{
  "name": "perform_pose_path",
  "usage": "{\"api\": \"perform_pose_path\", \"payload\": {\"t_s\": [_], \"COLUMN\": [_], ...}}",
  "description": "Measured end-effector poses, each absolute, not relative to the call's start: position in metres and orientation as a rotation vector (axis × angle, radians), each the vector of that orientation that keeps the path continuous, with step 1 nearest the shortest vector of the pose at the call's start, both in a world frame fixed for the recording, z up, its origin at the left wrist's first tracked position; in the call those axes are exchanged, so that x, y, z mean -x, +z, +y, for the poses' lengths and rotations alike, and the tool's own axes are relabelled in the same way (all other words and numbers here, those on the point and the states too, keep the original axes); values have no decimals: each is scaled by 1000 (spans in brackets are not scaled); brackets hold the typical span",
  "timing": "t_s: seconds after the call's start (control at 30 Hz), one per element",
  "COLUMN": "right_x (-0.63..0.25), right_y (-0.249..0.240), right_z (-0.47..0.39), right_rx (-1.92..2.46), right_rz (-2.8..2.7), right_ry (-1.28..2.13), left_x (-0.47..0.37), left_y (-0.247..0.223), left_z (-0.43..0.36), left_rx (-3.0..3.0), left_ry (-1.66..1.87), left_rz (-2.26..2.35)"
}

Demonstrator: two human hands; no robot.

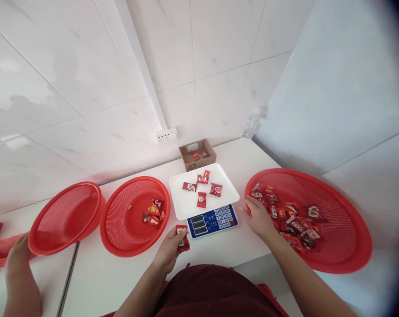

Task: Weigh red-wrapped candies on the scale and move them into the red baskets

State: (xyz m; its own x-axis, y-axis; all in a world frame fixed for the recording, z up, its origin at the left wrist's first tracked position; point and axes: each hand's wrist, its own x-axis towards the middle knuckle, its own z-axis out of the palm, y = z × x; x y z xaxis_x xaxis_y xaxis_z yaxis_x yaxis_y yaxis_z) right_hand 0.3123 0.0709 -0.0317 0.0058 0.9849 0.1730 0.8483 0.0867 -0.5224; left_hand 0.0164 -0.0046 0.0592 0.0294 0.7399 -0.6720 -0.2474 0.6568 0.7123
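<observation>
My left hand (pixel 168 251) is closed around a red snack packet (pixel 184 243) just in front of the scale (pixel 212 222). My right hand (pixel 260 220) is at the left rim of the large right basket (pixel 354 246). Its fingers are closed, with a bit of red wrapper (pixel 248 208) showing between them. Several wrapped snacks (pixel 296 224) lie heaped in that basket. The scale has a blue keypad and a white tray (pixel 179 204); several red packets (pixel 201 200) are spread on the tray.
Left of the scale, a red basket (pixel 116 237) holds a few packets (pixel 153 215). Further left, another person's hand (pixel 19 253) is at a tilted red basket (pixel 62 215). A cardboard box (pixel 199 164) with packets stands behind the tray. A clear plastic item (pixel 252 125) sits in the corner.
</observation>
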Motion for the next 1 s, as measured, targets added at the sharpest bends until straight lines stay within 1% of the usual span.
{"api": "perform_pose_path", "payload": {"t_s": [0.23,0.4,0.6,0.73,0.9,1.0], "right_x": [-242,-210,-203,-203,-202,-203], "right_y": [1,4,-5,-6,0,0], "right_z": [130,168,162,158,188,201], "right_rx": [1717,1769,1707,1644,1754,1759], "right_rz": [-2213,-2389,-2472,-2443,-2407,-2433], "right_ry": [445,565,629,606,555,585], "left_x": [-18,-11,-4,-4,-7,-6], "left_y": [62,61,59,59,60,58], "left_z": [-6,-8,-8,-5,1,1], "left_rx": [-464,-453,-409,-399,-418,-432], "left_ry": [757,777,789,781,767,755], "left_rz": [1357,1370,1401,1403,1391,1388]}}
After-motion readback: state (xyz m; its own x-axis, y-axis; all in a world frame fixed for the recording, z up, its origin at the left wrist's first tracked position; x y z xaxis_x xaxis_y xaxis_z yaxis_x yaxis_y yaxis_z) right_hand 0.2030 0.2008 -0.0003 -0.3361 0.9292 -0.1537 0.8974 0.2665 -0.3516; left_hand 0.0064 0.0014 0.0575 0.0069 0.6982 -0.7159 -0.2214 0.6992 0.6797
